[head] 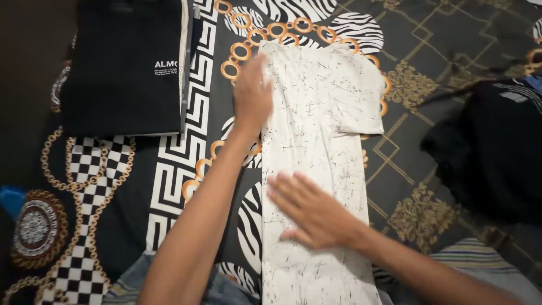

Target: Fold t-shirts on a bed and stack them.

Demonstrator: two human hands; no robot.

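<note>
From the head camera, a white T-shirt with fine black speckles [316, 141] is being seen laid lengthwise on a patterned bedspread [169, 169], its collar end pointing away from the viewer and its hem end running off the lower edge of the picture. One side of the shirt is being kept folded in, so that a straight edge is being shown on the left, while a short sleeve is being left spread out to the right.

The left hand [252, 96] is being pressed flat on the shirt's left edge near the shoulder, palm down, its fingers being held close together and stretched out towards the collar; nothing is being gripped by it. The right hand [313, 212] is being laid flat across the middle of the shirt, closer to the viewer, its fingers being held straight and slightly spread, pointing to the left; nothing is being clasped there either.

A folded black garment with small white lettering [127, 68] is being shown lying on the bedspread to the upper left, well apart from the white shirt. A loose heap of dark clothing [491, 147] is being shown at the right edge. Denim fabric [135, 277] is being glimpsed under the left forearm at the lower edge.
</note>
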